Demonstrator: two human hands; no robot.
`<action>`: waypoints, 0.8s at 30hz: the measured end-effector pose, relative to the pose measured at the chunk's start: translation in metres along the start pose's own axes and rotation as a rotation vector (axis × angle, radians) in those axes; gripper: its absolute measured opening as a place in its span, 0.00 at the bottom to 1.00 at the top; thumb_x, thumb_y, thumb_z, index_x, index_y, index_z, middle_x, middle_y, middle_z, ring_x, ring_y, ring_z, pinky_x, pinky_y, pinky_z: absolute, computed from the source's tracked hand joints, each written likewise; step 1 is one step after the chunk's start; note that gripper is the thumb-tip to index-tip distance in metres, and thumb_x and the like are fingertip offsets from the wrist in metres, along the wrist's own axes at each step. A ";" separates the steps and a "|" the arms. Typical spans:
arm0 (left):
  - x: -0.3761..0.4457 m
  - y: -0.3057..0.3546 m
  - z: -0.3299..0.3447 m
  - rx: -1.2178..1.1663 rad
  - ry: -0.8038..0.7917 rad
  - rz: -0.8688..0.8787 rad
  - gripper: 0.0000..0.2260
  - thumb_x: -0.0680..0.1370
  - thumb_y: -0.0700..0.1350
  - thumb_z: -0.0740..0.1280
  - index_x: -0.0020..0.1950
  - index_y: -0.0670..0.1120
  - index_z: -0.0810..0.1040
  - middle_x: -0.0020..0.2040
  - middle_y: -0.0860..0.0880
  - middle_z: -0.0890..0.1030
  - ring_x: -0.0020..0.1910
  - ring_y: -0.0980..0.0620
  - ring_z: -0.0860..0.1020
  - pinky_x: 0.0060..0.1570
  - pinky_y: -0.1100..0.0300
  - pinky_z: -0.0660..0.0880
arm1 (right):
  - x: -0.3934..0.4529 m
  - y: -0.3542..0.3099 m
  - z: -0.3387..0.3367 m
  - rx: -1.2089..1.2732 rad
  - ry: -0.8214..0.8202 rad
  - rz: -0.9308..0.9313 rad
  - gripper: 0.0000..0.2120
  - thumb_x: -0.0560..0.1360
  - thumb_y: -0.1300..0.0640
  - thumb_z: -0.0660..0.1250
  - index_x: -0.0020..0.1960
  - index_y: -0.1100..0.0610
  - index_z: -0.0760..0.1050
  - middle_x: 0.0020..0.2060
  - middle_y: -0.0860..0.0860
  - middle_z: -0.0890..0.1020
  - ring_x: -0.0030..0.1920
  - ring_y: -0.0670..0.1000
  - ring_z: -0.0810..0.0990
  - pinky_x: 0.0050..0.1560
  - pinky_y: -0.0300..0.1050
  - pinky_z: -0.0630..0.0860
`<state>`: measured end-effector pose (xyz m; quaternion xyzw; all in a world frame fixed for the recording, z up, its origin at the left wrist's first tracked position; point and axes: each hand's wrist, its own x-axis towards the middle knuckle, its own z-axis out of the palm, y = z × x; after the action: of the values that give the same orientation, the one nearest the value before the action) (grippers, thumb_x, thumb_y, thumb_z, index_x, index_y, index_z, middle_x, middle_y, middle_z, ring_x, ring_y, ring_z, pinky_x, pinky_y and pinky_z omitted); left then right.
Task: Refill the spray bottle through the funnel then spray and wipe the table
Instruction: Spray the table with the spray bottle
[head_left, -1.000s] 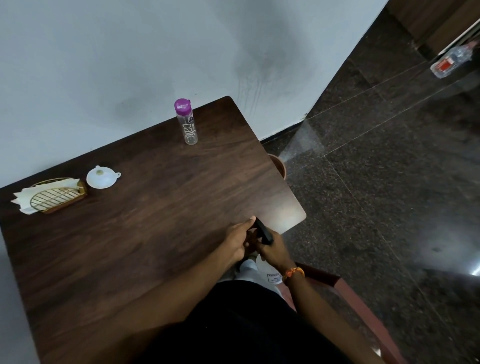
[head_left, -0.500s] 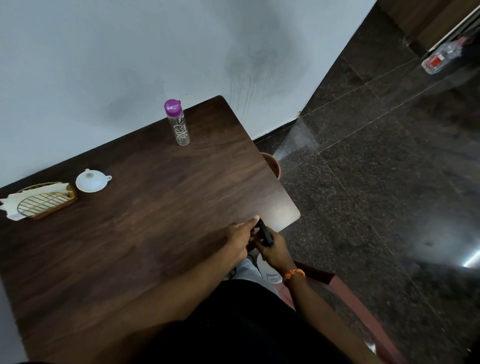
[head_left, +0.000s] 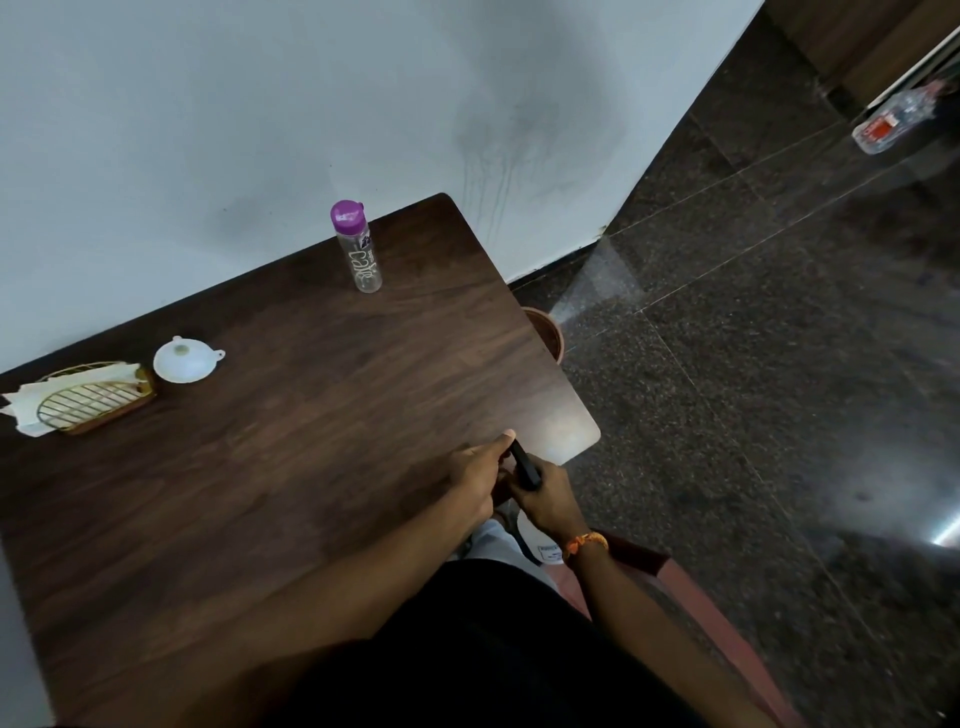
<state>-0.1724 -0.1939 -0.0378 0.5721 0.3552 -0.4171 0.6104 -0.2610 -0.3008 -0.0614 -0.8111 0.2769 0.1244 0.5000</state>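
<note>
Both hands meet at the table's (head_left: 291, 467) near right edge. My right hand (head_left: 548, 501), with an orange wristband, grips the spray bottle at its black spray head (head_left: 525, 467). The bottle's white body (head_left: 535, 540) shows just below that hand, off the table edge. My left hand (head_left: 475, 475) is closed around the spray head from the left, thumb tip at its top. A clear water bottle (head_left: 359, 254) with a purple cap stands upright at the far edge. A white funnel (head_left: 183, 359) lies mouth-down at the far left.
A wire napkin holder (head_left: 93, 397) with white paper napkins sits left of the funnel. A brown bin (head_left: 548, 332) stands on the dark floor by the table's right side. A reddish chair edge (head_left: 691, 587) is beside my right arm. A white wall backs the table.
Both hands stay together on the spray head at the table edge. Only the view has shifted slightly.
</note>
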 end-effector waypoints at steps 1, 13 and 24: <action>-0.001 0.001 0.000 -0.008 0.003 -0.002 0.13 0.75 0.50 0.79 0.47 0.40 0.86 0.45 0.40 0.87 0.36 0.47 0.82 0.36 0.58 0.81 | 0.001 0.000 0.000 -0.006 -0.007 -0.003 0.04 0.76 0.58 0.75 0.49 0.52 0.84 0.33 0.45 0.83 0.32 0.42 0.80 0.36 0.40 0.74; -0.004 0.009 -0.015 -0.076 0.063 -0.002 0.11 0.75 0.48 0.80 0.40 0.43 0.83 0.34 0.46 0.83 0.30 0.51 0.79 0.32 0.60 0.77 | 0.010 -0.014 0.011 0.002 -0.051 -0.024 0.06 0.77 0.53 0.76 0.52 0.54 0.85 0.40 0.51 0.88 0.41 0.55 0.86 0.41 0.53 0.83; -0.001 0.017 -0.028 -0.178 -0.045 -0.019 0.10 0.82 0.44 0.70 0.58 0.40 0.87 0.45 0.45 0.86 0.46 0.49 0.81 0.50 0.55 0.80 | 0.004 -0.042 0.018 0.211 -0.082 0.013 0.09 0.80 0.53 0.75 0.50 0.59 0.83 0.25 0.53 0.80 0.22 0.51 0.75 0.27 0.46 0.73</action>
<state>-0.1561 -0.1662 -0.0330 0.5025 0.3824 -0.4026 0.6627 -0.2321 -0.2723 -0.0407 -0.7465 0.2732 0.1308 0.5925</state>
